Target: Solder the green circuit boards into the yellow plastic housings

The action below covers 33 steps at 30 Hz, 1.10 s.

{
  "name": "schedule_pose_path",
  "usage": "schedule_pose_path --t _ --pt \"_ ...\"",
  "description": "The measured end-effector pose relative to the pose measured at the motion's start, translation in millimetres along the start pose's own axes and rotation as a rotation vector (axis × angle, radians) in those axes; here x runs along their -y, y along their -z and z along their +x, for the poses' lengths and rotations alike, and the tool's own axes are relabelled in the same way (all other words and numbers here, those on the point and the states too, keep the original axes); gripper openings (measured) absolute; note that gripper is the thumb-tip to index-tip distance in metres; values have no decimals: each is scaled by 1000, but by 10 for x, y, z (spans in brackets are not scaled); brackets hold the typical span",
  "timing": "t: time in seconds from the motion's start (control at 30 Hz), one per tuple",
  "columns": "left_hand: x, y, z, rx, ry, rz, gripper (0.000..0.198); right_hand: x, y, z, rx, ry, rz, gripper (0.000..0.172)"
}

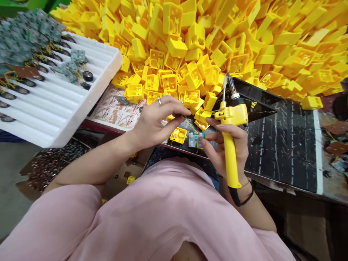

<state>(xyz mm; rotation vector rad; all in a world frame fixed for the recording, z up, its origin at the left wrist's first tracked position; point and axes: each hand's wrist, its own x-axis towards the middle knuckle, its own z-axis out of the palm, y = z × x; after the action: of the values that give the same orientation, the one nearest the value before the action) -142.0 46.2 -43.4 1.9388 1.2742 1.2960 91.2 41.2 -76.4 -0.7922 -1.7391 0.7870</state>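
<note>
My left hand (160,121) pinches the ends of thin coloured wires (191,124) between thumb and fingertips. The wires run down to a small circuit board (194,140) with a translucent part on it. With thumb and fingertip my right hand (216,155) holds that board by its right side. The same hand also grips a yellow soldering gun (230,156), whose metal tip points up and away from me. Just left of the board lies an open yellow plastic housing (178,135). Another yellow housing (202,117) sits behind the wires.
A big heap of yellow housings (174,54) covers the back of the bench. At left, a white foam tray (81,90) carries wired boards and small round black parts. A black mat (285,145) lies at right, a black angular object (255,96) behind the soldering gun.
</note>
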Motion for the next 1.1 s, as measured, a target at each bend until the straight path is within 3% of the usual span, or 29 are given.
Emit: schedule_pose_path --t 0.07,0.13,0.23,0.3,0.37,0.47,0.6,0.67,0.77,0.87,1.0,1.1 --pt "0 -31 -81 -63 -84 107 12 -15 -27 -9 -42 46 -38 52" --pt "41 -54 -142 -36 12 73 11 -18 -50 -9 -90 106 -57 55" --pt "100 -79 -155 205 211 -122 26 2 -71 -8 -97 144 -67 55" --pt "89 -111 -124 295 218 -222 33 27 -87 -17 -67 119 -47 55" --pt "39 -179 -88 233 229 -310 36 52 -114 -37 -39 77 -5 55" --pt "-44 -346 -61 101 394 -561 36 61 -168 -82 -18 38 48 56" --pt "-69 -456 -46 56 556 -820 45 -33 -125 -144 14 30 48 64" --pt "-47 -349 -15 138 543 -737 44 -124 6 -159 34 82 -39 73" --pt "12 -45 43 360 359 -327 23 -274 279 -158 120 193 -265 82" --pt "84 178 59 471 172 101 19 -380 426 -159 263 257 -441 71" --pt "169 107 30 466 61 336 23 -432 242 -164 262 335 -566 47" --pt "227 -54 13 519 -11 449 21 -410 65 -114 175 372 -598 44"
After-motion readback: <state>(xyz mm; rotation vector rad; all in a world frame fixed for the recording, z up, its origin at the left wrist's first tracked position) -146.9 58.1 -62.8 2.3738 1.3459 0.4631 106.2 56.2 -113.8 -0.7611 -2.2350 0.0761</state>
